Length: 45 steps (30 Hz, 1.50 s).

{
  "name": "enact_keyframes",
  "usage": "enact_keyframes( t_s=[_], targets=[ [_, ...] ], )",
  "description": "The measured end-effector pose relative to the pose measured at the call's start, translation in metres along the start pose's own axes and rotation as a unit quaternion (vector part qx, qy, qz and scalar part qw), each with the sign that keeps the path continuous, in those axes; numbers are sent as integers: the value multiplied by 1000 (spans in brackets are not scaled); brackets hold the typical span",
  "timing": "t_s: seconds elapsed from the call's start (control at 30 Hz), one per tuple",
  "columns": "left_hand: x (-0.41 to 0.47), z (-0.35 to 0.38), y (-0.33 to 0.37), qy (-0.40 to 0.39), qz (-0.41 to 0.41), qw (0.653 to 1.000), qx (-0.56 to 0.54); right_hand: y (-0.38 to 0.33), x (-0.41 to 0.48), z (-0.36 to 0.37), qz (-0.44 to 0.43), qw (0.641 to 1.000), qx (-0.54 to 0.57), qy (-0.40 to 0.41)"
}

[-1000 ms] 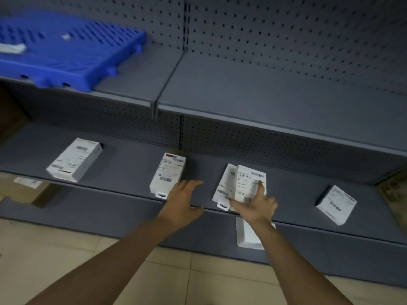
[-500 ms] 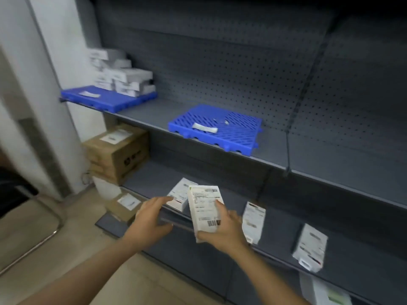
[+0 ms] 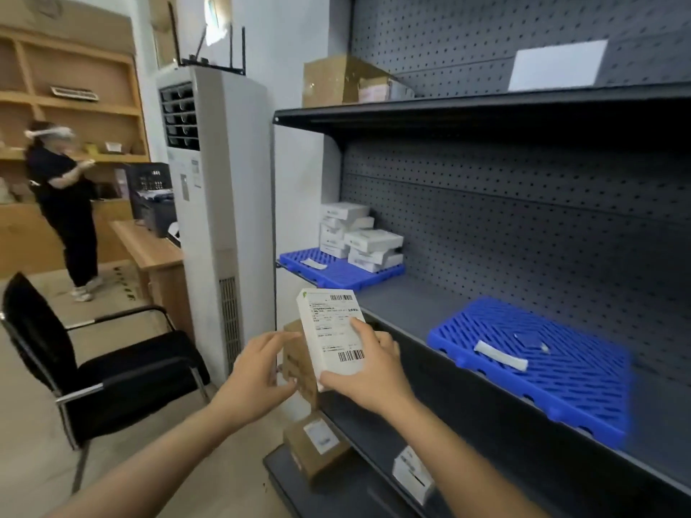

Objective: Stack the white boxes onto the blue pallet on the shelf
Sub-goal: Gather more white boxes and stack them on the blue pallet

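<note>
My right hand (image 3: 368, 372) grips a white labelled box (image 3: 332, 330) upright in front of the grey shelf unit. My left hand (image 3: 258, 372) hovers just left of the box, fingers apart, holding nothing. A blue pallet (image 3: 336, 271) at the far left of the middle shelf carries a stack of several white boxes (image 3: 359, 237). A second blue pallet (image 3: 542, 360) lies nearer on the same shelf with a small white strip (image 3: 501, 355) on it. Another white box (image 3: 411, 472) lies on the lower shelf.
Brown cartons (image 3: 318, 450) sit low at the shelf's left end. A tall white air conditioner (image 3: 220, 218) stands left of the shelving, a black chair (image 3: 93, 368) beside it. A person (image 3: 63, 207) stands far left near a wooden desk (image 3: 149, 244).
My right hand lifted the white box from the lower shelf and raised it to the middle shelf's height. My view swung left and up; my left hand came beside the box.
</note>
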<state>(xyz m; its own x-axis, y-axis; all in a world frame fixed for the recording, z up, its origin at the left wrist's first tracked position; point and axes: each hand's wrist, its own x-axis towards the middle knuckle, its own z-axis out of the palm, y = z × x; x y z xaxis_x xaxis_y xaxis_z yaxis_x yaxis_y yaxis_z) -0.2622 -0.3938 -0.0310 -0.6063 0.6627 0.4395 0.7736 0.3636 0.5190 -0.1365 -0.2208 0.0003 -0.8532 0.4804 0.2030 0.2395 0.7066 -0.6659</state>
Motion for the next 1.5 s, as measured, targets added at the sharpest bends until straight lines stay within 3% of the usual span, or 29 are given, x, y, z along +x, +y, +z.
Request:
enact_keyframes(
  t_s=[0.17, 0.43, 0.93, 1.07, 1.23, 1.5],
  targets=[
    [61, -12, -8, 42, -18, 999, 6, -9, 76, -9, -35, 999, 0, 12],
    [150, 13, -17, 63, -1, 998, -14, 11, 164, -34, -18, 999, -12, 39],
    [323, 50, -92, 14, 89, 992, -92, 25, 296, -38, 79, 984, -10, 159],
    [377, 48, -118, -1, 141, 985, -99, 18, 337, -33, 122, 968, -8, 219],
    [423, 47, -146, -38, 190, 973, -123, 16, 380, -26, 204, 936, -107, 266],
    [464, 66, -184, -70, 241, 954, -162, 14, 448, -6, 319, 875, -276, 236]
  ],
)
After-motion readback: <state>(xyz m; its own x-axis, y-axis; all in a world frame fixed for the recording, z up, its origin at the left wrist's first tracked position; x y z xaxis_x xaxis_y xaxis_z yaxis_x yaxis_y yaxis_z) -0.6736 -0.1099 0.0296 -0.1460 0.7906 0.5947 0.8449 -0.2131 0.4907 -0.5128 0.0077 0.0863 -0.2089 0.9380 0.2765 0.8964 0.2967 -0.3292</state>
